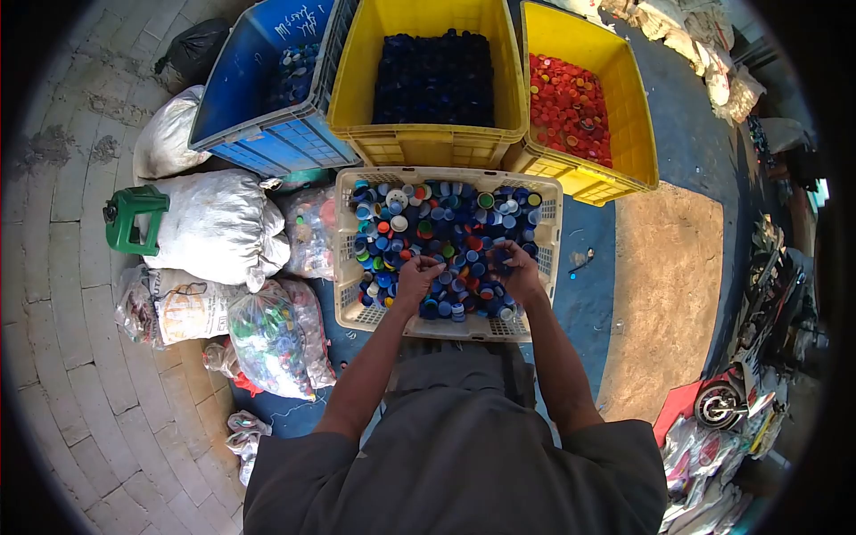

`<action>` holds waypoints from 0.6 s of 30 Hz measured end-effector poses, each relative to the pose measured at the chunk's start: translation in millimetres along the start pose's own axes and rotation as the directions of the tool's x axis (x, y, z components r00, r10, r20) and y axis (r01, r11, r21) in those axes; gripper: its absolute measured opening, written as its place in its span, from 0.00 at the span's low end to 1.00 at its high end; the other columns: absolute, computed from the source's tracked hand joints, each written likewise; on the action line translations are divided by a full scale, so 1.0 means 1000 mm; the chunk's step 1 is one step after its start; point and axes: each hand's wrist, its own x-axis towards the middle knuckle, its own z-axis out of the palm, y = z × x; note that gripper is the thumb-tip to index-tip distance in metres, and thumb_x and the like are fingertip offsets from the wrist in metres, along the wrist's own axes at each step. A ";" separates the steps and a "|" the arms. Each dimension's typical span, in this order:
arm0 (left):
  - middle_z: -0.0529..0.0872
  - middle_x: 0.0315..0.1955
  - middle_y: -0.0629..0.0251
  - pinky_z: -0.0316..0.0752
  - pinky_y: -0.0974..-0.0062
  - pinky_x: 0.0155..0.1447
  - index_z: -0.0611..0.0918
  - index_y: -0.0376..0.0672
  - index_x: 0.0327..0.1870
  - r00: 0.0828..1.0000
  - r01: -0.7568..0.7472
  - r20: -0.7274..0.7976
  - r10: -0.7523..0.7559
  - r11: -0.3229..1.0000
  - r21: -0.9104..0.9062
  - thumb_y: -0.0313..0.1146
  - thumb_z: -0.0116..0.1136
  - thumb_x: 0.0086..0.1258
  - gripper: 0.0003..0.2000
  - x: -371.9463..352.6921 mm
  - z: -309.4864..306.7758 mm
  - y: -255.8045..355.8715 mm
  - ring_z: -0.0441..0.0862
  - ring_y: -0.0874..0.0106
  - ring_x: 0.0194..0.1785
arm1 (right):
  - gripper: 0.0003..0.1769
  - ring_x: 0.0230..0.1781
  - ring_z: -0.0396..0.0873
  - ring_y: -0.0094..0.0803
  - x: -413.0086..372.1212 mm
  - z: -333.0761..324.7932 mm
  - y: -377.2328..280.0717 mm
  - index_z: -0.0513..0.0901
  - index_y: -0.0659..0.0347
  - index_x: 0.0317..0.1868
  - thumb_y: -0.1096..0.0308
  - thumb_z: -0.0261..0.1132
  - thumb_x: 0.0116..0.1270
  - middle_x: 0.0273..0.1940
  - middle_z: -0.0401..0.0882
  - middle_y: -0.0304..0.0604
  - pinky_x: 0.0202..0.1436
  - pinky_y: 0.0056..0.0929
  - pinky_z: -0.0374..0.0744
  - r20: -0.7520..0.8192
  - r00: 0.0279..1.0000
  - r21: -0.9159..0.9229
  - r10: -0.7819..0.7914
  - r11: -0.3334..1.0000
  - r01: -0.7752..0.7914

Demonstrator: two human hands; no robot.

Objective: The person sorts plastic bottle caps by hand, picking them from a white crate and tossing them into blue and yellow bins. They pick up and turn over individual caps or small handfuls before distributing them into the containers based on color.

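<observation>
A cream plastic crate (pixel 437 328) in front of me holds a mixed heap of bottle caps (pixel 446 223), mostly blue, with white, red, orange and green ones among them. Over the near left of the heap is my left hand (pixel 417 278), thumb and fingers drawn together; whatever lies between the fingertips is too small to name. Further right, my right hand (pixel 520 269) has its fingers curled around a dark blue bottle cap (pixel 503 256), just above the other caps.
Beyond the crate stand a blue bin (pixel 267 143), a yellow bin (pixel 428 143) of dark blue caps and another yellow bin (pixel 588 178) of red caps. Stuffed sacks (pixel 209 223) and a green plastic container (pixel 136 220) sit left. A brown board (pixel 669 294) lies right.
</observation>
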 end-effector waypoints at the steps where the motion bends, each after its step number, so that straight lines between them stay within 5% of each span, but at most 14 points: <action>1: 0.77 0.24 0.75 0.64 0.85 0.25 0.79 0.39 0.40 1.000 -0.012 0.009 0.012 0.999 0.039 0.32 0.70 0.60 0.12 0.007 0.003 0.001 0.71 0.86 0.23 | 0.25 0.38 0.76 0.34 -0.010 0.002 0.001 0.73 0.60 0.50 0.69 0.55 0.46 0.47 0.76 0.45 0.39 0.33 0.76 0.005 1.000 0.050 0.010 0.999 -0.010; 6: 0.81 0.26 0.72 0.65 0.85 0.25 0.78 0.41 0.41 0.998 0.020 0.053 -0.027 0.992 0.128 0.33 0.68 0.62 0.12 0.030 0.022 0.008 0.75 0.84 0.25 | 0.36 0.42 0.79 0.42 -0.044 0.004 0.010 0.70 0.64 0.59 0.67 0.59 0.44 0.50 0.76 0.51 0.46 0.42 0.80 -0.044 0.999 0.256 -0.017 0.966 0.028; 16: 0.81 0.25 0.69 0.70 0.78 0.27 0.80 0.40 0.38 0.996 0.037 0.072 -0.055 0.972 0.231 0.33 0.68 0.60 0.11 0.040 0.030 0.005 0.78 0.78 0.25 | 0.36 0.48 0.79 0.46 -0.065 0.013 0.025 0.70 0.63 0.60 0.63 0.60 0.47 0.55 0.75 0.53 0.52 0.46 0.78 -0.039 0.999 0.450 -0.035 0.891 0.049; 18: 0.83 0.27 0.64 0.74 0.71 0.33 0.80 0.40 0.39 0.982 -0.162 0.003 0.188 0.839 0.519 0.33 0.67 0.59 0.11 0.042 0.025 -0.005 0.82 0.68 0.31 | 0.36 0.49 0.79 0.47 -0.062 0.013 0.028 0.71 0.62 0.60 0.62 0.61 0.46 0.55 0.75 0.53 0.53 0.46 0.77 -0.030 0.999 0.436 -0.034 0.899 0.044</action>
